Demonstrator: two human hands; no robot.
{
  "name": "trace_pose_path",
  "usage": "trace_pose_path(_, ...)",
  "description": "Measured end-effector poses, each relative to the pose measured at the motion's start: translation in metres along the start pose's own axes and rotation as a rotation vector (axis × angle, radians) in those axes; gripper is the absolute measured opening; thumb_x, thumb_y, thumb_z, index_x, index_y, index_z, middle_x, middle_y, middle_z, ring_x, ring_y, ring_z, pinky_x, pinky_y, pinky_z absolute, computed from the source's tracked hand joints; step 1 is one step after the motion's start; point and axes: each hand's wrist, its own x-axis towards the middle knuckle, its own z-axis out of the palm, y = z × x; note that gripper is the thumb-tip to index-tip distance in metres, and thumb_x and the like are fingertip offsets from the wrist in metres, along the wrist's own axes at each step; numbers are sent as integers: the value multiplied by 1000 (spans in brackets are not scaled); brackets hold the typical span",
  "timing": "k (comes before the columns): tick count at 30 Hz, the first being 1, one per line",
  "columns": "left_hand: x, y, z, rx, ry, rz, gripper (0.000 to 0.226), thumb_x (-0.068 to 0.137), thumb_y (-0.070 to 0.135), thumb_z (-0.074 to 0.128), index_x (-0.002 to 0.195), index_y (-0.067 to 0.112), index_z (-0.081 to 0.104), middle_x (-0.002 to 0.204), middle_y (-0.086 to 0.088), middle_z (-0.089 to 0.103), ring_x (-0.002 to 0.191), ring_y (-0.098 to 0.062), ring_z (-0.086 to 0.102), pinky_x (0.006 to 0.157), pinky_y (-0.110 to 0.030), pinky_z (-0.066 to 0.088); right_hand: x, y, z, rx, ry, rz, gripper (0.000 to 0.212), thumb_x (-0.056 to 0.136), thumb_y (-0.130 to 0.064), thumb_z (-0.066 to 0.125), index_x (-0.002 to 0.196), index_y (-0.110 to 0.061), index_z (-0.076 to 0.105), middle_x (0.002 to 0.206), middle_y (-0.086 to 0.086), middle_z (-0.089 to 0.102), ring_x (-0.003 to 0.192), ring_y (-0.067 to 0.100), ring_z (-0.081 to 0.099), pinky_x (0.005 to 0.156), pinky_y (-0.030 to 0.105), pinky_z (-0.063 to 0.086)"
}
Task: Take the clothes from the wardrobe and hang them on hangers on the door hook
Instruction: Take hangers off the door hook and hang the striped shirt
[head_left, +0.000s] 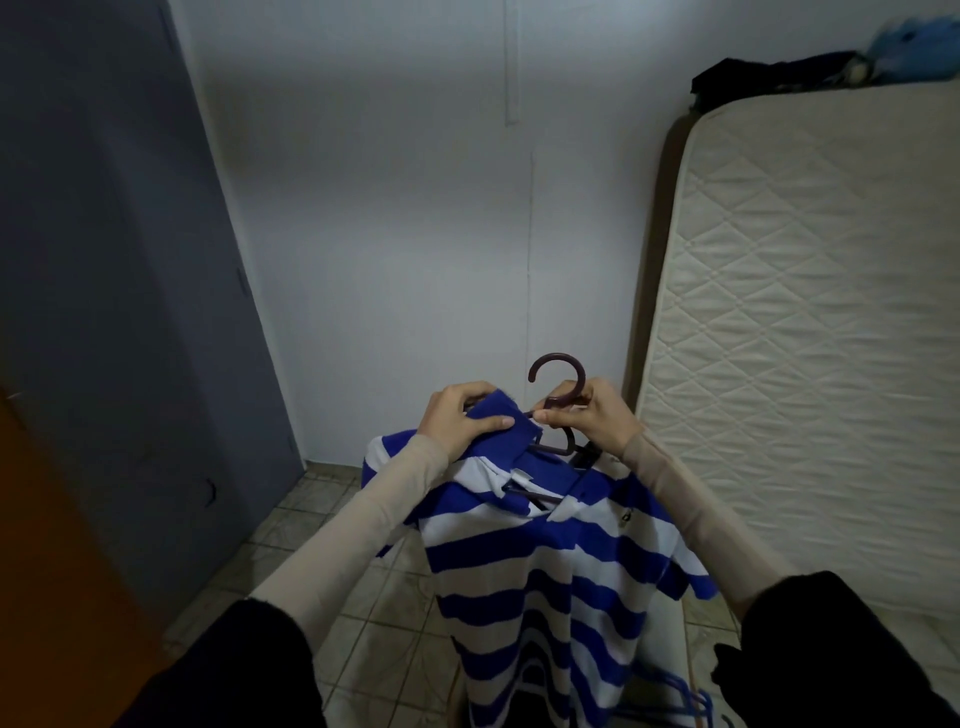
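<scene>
The blue-and-white striped polo shirt (545, 561) hangs in mid-air in front of the person, its long axis running straight down from a dark hanger (558, 395) whose hook rises above both hands. The right hand (592, 421) pinches the hanger's neck just under the hook, so the shirt's weight falls below that grip. The left hand (460, 418) grips the blue collar (501, 421), touching the hanger's left side. The left shoulder seems not fully seated, though folds hide it. No door hook is visible; a grey door (119, 291) stands left, a mattress (810, 332) right.
</scene>
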Motion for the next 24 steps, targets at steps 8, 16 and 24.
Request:
trace_pose_path(8, 0, -1, 7, 169, -93, -2, 17, 78, 19, 71, 92, 11, 71, 90, -10, 71, 88, -24, 62, 82, -33, 48, 0, -3, 11, -7, -15, 7, 12, 76, -10, 73, 86, -5, 72, 81, 5, 69, 74, 8, 62, 73, 20, 52)
trace_pose_path(16, -5, -4, 4, 110, -21, -17, 17, 74, 9, 74, 91, 8, 73, 90, -7, 72, 86, -16, 61, 81, -24, 48, -6, 11, -14, 10, -259, 270, 32, 82, 10, 53, 111, -3, 61, 110, 9, 63, 98, 13, 58, 91, 22, 46)
trace_pose_path(24, -9, -11, -8, 60, -15, -81, 17, 72, 6, 75, 88, 9, 73, 86, -6, 70, 86, -18, 63, 81, -27, 49, -21, 31, -1, -299, -216, 881, 46, 90, -42, 51, 119, -6, 51, 112, 10, 54, 102, 24, 52, 88, 35, 43)
